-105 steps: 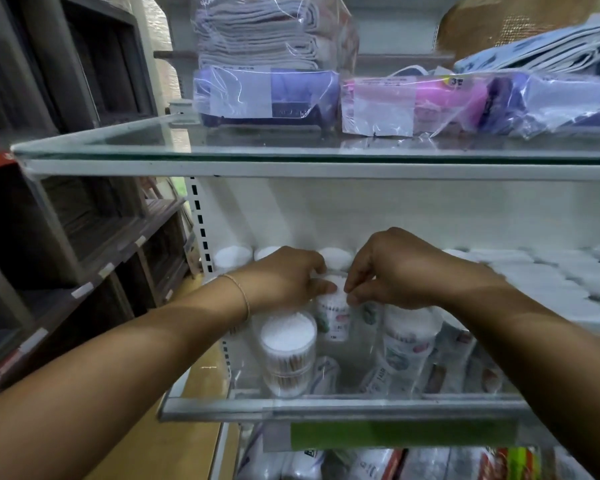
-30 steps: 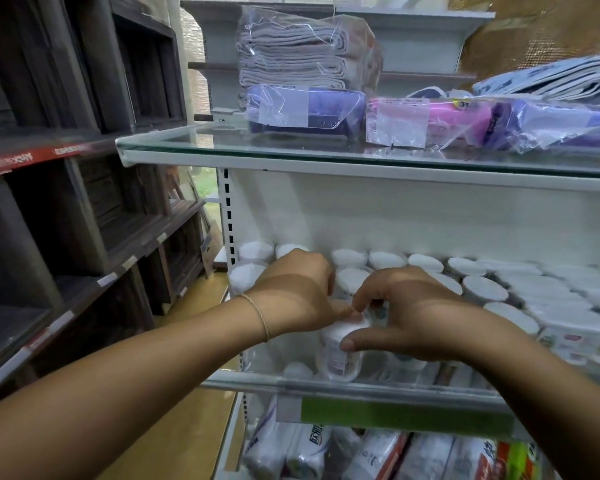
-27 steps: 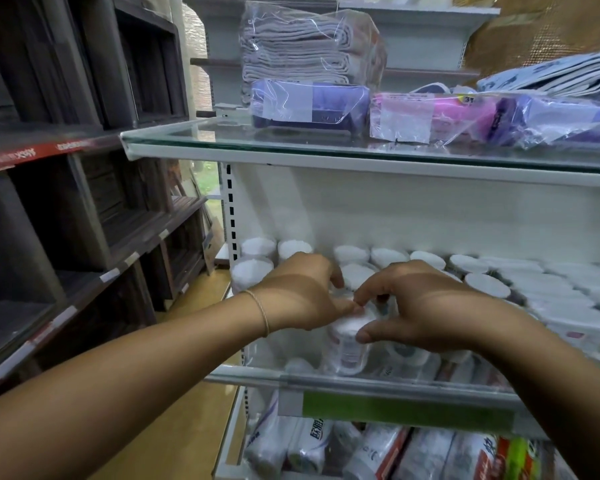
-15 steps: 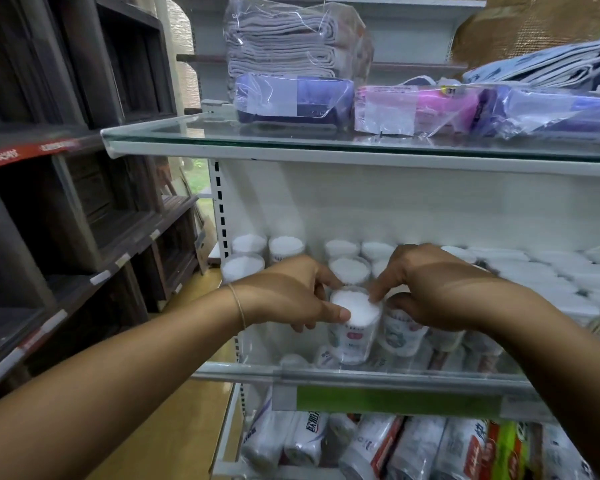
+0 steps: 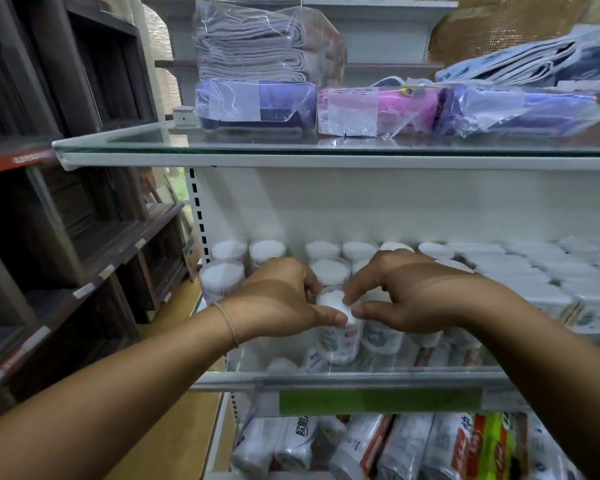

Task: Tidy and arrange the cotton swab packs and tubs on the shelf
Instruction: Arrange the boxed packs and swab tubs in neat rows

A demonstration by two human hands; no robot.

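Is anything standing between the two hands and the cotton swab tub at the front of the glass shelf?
Nothing visible does. The left hand and the right hand both pinch the top of the tub. Close behind it stand other tubs, and a neighbouring tub stands at its right side.

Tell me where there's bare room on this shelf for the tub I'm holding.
The left front corner of the shelf looks bare, between the leftmost tub and the rail. Right of the held tub, packs crowd to the edge.
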